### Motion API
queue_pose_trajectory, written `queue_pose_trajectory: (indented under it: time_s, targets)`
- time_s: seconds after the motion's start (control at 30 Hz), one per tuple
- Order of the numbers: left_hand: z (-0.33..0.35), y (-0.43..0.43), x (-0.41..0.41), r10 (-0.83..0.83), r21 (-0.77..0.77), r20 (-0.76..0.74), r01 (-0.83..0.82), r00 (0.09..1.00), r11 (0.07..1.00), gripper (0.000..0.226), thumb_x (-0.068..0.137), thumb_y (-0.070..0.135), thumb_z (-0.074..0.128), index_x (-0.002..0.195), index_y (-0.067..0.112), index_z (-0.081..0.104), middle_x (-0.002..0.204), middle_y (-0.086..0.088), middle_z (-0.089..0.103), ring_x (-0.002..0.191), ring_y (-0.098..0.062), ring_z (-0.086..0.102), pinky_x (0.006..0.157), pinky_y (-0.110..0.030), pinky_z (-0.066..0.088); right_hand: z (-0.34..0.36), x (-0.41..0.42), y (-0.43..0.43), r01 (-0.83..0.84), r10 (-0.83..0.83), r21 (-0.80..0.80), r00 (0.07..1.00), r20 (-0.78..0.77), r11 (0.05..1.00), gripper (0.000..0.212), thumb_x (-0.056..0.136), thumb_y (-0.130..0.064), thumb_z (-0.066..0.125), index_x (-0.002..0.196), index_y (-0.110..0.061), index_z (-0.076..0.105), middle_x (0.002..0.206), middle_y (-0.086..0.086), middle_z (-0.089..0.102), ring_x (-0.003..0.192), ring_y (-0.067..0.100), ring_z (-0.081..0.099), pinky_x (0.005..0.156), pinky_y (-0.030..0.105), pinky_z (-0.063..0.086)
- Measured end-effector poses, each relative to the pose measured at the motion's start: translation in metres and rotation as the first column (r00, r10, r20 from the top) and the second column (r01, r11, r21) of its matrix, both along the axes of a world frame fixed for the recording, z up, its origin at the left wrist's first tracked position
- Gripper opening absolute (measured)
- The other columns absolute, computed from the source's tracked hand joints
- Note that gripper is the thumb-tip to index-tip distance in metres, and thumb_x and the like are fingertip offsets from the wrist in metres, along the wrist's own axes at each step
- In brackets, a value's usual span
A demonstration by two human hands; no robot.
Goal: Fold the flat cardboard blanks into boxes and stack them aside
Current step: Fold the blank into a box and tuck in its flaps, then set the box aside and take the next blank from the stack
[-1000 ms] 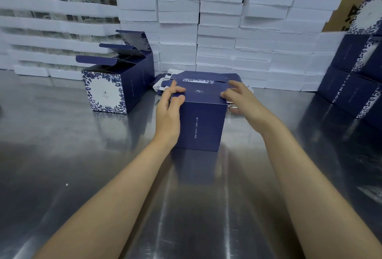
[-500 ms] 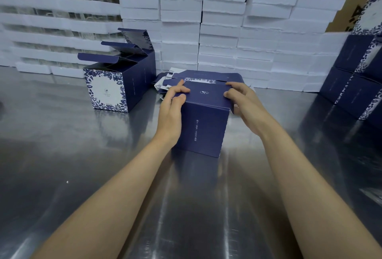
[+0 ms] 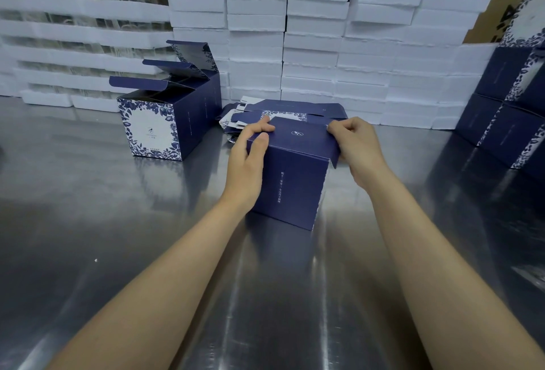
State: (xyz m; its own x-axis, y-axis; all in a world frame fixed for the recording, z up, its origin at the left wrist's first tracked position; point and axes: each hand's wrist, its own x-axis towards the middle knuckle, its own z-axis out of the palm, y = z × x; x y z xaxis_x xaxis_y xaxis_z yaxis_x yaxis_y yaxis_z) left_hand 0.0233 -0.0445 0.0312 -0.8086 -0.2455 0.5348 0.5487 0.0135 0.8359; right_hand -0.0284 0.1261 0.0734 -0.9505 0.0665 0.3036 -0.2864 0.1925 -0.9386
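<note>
Two hands worked one navy box (image 3: 292, 186), which stood upright on the brushed steel table (image 3: 147, 251) directly ahead, between them. The left hand (image 3: 250, 160) gripped its top left edge. The right hand (image 3: 356, 145) pinched the tuck flap (image 3: 334, 152), whose crease ran near to far and which hung outside the right wall, not yet pushed in. The card looked matte, stiff and sharply scored. The inner flaps were probably folded already, though the lid (image 3: 298, 136) hid them. Flat blanks (image 3: 295, 107) lay just behind.
</note>
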Motion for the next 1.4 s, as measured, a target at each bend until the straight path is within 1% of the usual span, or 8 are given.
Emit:
queue_pose_trajectory:
  time_s: [0.2,0.3,0.47,0.63,0.83,1.0,1.13,1.4]
  targets:
    - [-0.003,0.001,-0.002,0.210,0.066,0.029,-0.212,0.977,0.975,0.022,0.098,0.022,0.055,0.118,0.015,0.057,0.124,0.011,0.056,0.118,0.002,0.051,0.098,-0.019,0.040,-0.020,0.003,0.000,0.039,-0.060,-0.174,0.991,-0.118,0.984,0.010,0.084,-0.018,0.053,0.078,-0.024,0.046,0.084,-0.010,0.061,0.072,0.009,0.049,0.065,0.025,0.039]
    - [0.000,-0.002,-0.002,0.399,-0.149,-0.177,-0.426,0.900,0.893,0.020,0.095,0.012,0.056,0.115,0.014,0.058,0.129,0.011,0.046,0.127,-0.013,0.046,0.105,-0.035,0.040,-0.025,0.007,-0.007,0.053,-0.121,-0.233,0.951,-0.286,0.971,0.018,0.084,-0.015,0.043,0.093,-0.029,0.049,0.115,-0.011,0.064,0.103,0.008,0.060,0.087,0.021,0.045]
    - [-0.011,0.016,0.006,0.162,-0.364,-0.217,-0.234,0.963,0.901,0.039,0.094,0.042,0.042,0.118,0.017,0.059,0.138,0.009,0.048,0.139,-0.007,0.030,0.114,-0.024,0.024,-0.038,0.016,-0.021,0.224,-0.227,-0.075,0.793,-0.566,0.972,0.025,0.094,-0.013,0.037,0.092,-0.019,0.061,0.096,-0.007,0.064,0.092,0.014,0.059,0.084,0.031,0.046]
    - [-0.009,0.004,0.004,0.160,-0.224,-0.161,-0.194,0.974,0.955,0.024,0.094,0.043,0.045,0.109,0.026,0.053,0.139,0.008,0.047,0.133,-0.006,0.040,0.109,-0.037,0.036,-0.047,0.022,-0.018,0.268,0.008,0.205,0.589,-0.808,0.941,0.025,0.093,-0.015,0.047,0.091,0.000,0.067,0.095,0.012,0.066,0.093,0.029,0.058,0.088,0.024,0.039]
    - [-0.010,0.003,0.003,0.166,-0.168,-0.198,-0.201,0.966,0.965,0.011,0.100,0.027,0.045,0.099,0.034,0.054,0.131,0.012,0.056,0.122,-0.009,0.051,0.096,-0.023,0.041,-0.053,0.026,-0.026,0.292,-0.003,0.215,0.599,-0.801,0.932,0.025,0.094,-0.013,0.049,0.093,0.005,0.068,0.097,0.018,0.064,0.100,0.026,0.049,0.096,0.038,0.039]
    - [-0.008,0.036,-0.006,0.089,-0.171,-0.196,-0.123,0.977,0.978,0.010,0.099,0.027,0.047,0.098,0.034,0.055,0.128,0.011,0.057,0.119,-0.009,0.052,0.093,-0.021,0.042,-0.055,0.023,0.004,0.308,-0.076,0.153,0.619,-0.782,0.939,0.025,0.095,-0.008,0.046,0.095,0.008,0.065,0.100,0.022,0.058,0.100,0.024,0.049,0.093,0.025,0.038]
    - [-0.008,0.092,-0.025,0.016,-0.190,-0.194,-0.053,0.981,0.980,0.009,0.098,0.019,0.051,0.102,0.022,0.059,0.130,0.006,0.055,0.120,-0.013,0.052,0.095,-0.033,0.045,-0.055,0.018,0.052,0.399,-0.218,0.084,0.653,-0.725,0.913,0.027,0.095,-0.008,0.042,0.097,0.008,0.064,0.107,0.026,0.052,0.105,0.024,0.049,0.097,0.015,0.036]
    - [-0.018,0.225,-0.082,-0.042,-0.264,-0.237,-0.022,0.971,0.964,0.023,0.101,0.010,0.042,0.120,0.006,0.053,0.151,-0.005,0.036,0.141,-0.006,0.027,0.106,-0.007,0.022,-0.060,-0.019,0.125,0.673,-0.655,-0.172,0.575,-0.490,0.719,0.030,0.098,-0.005,0.044,0.124,-0.004,0.059,0.130,0.019,0.035,0.120,0.025,0.038,0.104,0.018,0.029]
